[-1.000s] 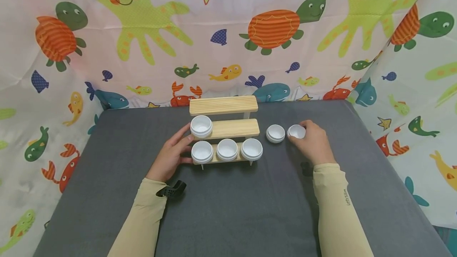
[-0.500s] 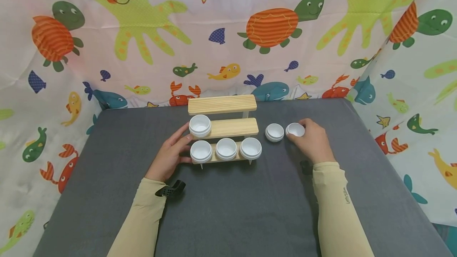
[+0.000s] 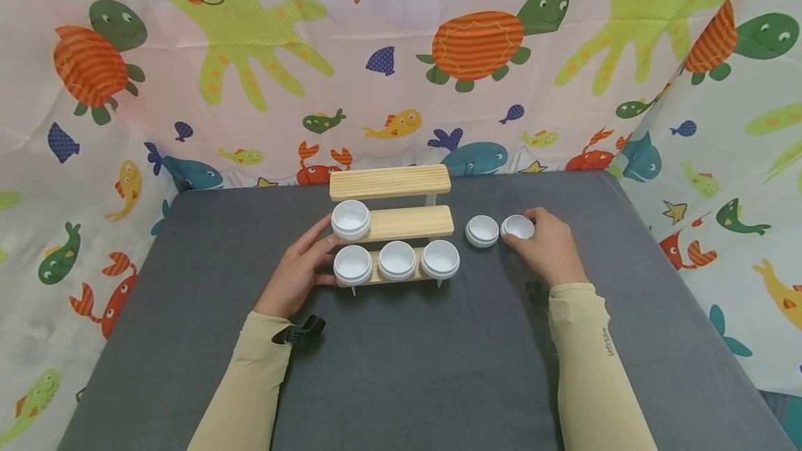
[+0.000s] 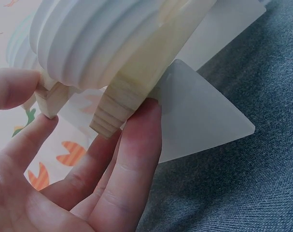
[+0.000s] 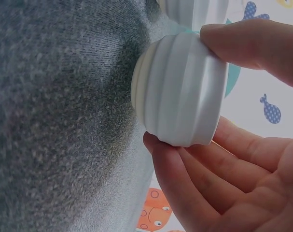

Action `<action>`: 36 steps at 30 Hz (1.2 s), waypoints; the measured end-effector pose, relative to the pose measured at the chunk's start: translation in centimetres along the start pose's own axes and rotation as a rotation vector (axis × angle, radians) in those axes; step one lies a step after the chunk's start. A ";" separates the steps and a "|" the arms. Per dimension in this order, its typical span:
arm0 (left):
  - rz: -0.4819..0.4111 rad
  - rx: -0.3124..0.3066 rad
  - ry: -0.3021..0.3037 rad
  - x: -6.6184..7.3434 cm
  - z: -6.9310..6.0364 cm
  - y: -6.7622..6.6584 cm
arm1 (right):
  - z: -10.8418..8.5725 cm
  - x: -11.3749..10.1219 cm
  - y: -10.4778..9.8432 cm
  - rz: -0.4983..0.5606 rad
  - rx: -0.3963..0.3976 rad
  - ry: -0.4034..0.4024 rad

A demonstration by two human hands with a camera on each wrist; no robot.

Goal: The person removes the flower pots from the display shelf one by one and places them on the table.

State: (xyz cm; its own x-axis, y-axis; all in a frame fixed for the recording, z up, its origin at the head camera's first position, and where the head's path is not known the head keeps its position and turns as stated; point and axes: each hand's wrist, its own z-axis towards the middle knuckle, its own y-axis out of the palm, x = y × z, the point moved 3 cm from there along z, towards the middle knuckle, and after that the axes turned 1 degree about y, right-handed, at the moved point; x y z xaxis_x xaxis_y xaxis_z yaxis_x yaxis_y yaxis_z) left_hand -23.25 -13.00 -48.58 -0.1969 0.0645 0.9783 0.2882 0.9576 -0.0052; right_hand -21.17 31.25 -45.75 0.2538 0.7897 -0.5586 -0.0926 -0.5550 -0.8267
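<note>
A tiered wooden stand [image 3: 410,223] with three board shelves stands on the grey cloth. Three white cups [image 3: 397,260] line its lowest shelf, and one white cup [image 3: 351,219] sits at the left end of the middle shelf. My left hand [image 3: 299,267] holds the stand by its left side. In the left wrist view, the thumb and fingers [image 4: 141,159] touch the ends of two boards. To the right of the stand, my right hand [image 3: 551,246] pinches a small ribbed white cup [image 5: 177,92] between thumb and fingers, its base close to the cloth.
Another white cup [image 3: 482,231] stands on the cloth between the stand and the held cup. The grey cloth [image 3: 426,367] covers the table. A sea-animal curtain [image 3: 395,12] hangs behind and at both sides.
The view shifts very slightly. Both hands, the stand and the cups keep their places relative to one another.
</note>
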 end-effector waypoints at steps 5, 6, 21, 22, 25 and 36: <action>0.004 0.006 0.000 0.0 0.1 0.0 | 0.0 -0.1 0.1 -0.002 -0.009 0.007; 0.003 0.006 0.000 0.0 0.1 0.0 | 0.0 -0.1 0.1 -0.001 -0.011 0.007; 0.018 0.003 -0.004 0.2 0.0 0.0 | 0.2 0.3 0.3 -0.008 -0.018 0.009; 0.018 0.004 -0.005 0.2 0.0 0.0 | 0.2 0.3 0.3 -0.008 -0.019 0.009; 0.014 0.005 -0.010 0.2 0.0 0.1 | 0.2 0.4 0.3 -0.008 -0.022 0.010; 0.013 0.008 -0.009 0.1 -0.1 -0.1 | 0.2 0.4 0.3 -0.017 -0.032 0.016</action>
State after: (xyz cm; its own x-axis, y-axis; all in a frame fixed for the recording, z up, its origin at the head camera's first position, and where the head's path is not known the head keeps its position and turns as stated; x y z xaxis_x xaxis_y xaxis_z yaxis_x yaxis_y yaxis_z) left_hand -23.21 -13.07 -48.44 -0.2014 0.0790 0.9763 0.2836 0.9587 -0.0190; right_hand -21.27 31.40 -46.22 0.2708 0.7949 -0.5430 -0.0578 -0.5496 -0.8334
